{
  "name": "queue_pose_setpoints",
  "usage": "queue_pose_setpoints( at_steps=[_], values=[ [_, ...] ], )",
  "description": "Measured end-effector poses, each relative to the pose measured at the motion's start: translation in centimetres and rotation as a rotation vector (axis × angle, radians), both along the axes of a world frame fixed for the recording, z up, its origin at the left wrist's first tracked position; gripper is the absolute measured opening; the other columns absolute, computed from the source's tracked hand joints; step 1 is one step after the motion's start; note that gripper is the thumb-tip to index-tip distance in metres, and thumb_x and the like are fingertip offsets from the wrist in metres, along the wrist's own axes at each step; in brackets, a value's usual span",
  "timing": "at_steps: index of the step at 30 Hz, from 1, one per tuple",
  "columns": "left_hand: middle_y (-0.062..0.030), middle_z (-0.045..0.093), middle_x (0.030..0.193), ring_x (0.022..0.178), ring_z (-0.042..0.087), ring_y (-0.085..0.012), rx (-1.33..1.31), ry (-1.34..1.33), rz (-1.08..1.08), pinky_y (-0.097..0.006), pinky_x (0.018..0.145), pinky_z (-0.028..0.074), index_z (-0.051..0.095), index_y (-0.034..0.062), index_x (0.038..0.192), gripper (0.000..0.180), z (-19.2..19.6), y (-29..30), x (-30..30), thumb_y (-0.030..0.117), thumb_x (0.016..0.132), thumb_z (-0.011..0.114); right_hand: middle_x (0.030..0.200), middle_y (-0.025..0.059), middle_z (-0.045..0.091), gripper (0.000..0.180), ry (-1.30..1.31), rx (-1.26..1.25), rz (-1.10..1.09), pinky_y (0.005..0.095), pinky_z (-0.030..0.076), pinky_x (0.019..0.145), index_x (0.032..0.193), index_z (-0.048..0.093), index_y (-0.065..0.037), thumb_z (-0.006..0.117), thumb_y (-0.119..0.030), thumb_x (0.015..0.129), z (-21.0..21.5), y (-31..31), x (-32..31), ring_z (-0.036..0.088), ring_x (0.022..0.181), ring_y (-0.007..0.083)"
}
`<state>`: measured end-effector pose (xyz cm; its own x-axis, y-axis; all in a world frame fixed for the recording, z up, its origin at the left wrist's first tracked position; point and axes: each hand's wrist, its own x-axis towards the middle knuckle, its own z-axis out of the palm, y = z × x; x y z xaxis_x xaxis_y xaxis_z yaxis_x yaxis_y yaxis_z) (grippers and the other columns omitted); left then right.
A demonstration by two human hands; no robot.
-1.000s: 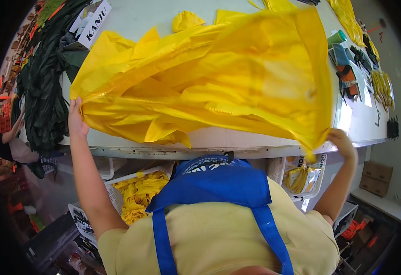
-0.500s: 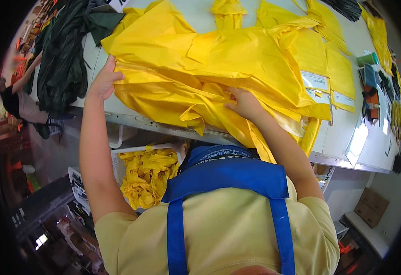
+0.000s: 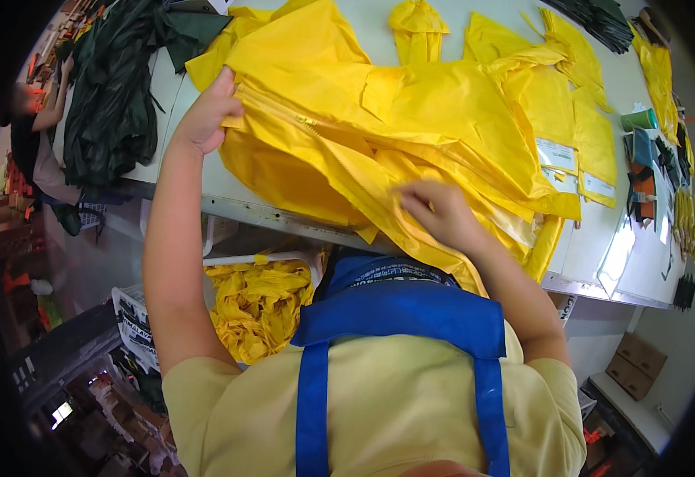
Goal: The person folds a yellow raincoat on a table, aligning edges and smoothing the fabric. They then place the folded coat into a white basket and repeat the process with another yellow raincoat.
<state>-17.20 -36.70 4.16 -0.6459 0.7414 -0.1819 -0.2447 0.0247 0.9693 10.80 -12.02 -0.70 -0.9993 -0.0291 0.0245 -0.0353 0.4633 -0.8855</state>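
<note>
A yellow rain jacket [image 3: 435,103] lies spread over the white table, its front edge hanging past the near rim. Along its opening runs a zipper [image 3: 309,127], slanting from upper left down to the right. At the jacket's left end, my left hand [image 3: 211,113] is closed on the fabric beside the zipper and lifts it a little. Near the lower middle, my right hand [image 3: 443,215] is over the front flap with its fingers bent. Motion smears those fingertips, so whether they grip the fabric is unclear.
Dark green garments [image 3: 113,95] are heaped at the table's left. Further yellow pieces [image 3: 594,127] with white labels lie at the right, near a green roll [image 3: 640,119]. Below the table's metal edge is a bin of crumpled yellow material [image 3: 260,306]. Another person [image 3: 41,131] stands far left.
My left hand has moved up and to the right with the jacket's edge, laying the zipper open to view. My right hand has shifted down and right, drawing back from the folds.
</note>
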Motion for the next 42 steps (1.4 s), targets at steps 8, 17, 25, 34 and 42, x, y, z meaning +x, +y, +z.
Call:
queue_pose_setpoints(
  at_steps=[8,17,25,34,42],
  values=[
    [-0.0065,0.044,0.133,0.121,0.044,-0.0163,-0.055,0.202,-0.066,-0.029,0.1,0.037,0.031,0.0049,0.138,0.056,4.7,4.6,3.1,0.013,0.089,0.058,0.071,0.0003,0.057,0.025,-0.413,-0.497,-0.222,0.0212,0.04,0.054,0.085,0.061,-0.004,0.058,-0.028,0.092,2.9,-4.5,-14.1,0.052,0.059,0.0079],
    [-0.0063,0.056,0.12,0.109,0.054,-0.0166,0.129,0.27,-0.016,-0.031,0.097,0.04,0.043,0.0036,0.126,0.04,7.3,9.1,2.4,0.011,0.09,0.057,0.084,0.0151,0.064,0.026,-0.128,0.082,-0.329,0.0357,0.047,0.074,0.092,0.062,0.0,0.054,-0.024,0.089,3.5,1.4,-6.0,0.061,0.079,0.0274],
    [-0.01,0.057,0.118,0.109,0.057,-0.0234,0.211,0.092,0.227,-0.037,0.093,0.046,0.048,0.0054,0.122,0.031,11.4,4.9,-7.5,0.008,0.092,0.053,0.081,0.0165,0.061,0.028,-0.682,0.305,-0.6,0.0369,0.045,0.071,0.083,0.062,0.003,0.056,-0.024,0.083,-1.4,17.9,16.9,0.057,0.077,0.0272],
    [-0.0115,0.048,0.131,0.117,0.05,-0.0286,-0.521,0.321,0.158,-0.045,0.096,0.042,0.038,0.0048,0.133,0.052,-2.4,-3.4,-12.9,0.019,0.088,0.059,0.076,0.0127,0.065,0.022,-0.896,0.327,-0.553,0.0304,0.051,0.061,0.077,0.062,0.0,0.062,-0.022,0.083,4.9,19.1,21.0,0.065,0.065,0.018],
    [-0.0198,0.039,0.129,0.118,0.038,-0.0383,-0.776,1.569,0.357,-0.044,0.1,0.035,0.04,0.0015,0.129,0.062,-11.0,9.8,4.8,0.016,0.076,0.068,0.099,0.0142,0.064,0.041,-0.524,0.507,-0.49,0.0386,0.048,0.081,0.113,0.057,-0.005,0.068,-0.022,0.077,-3.2,16.1,19.7,0.061,0.093,0.0317]
  ],
)
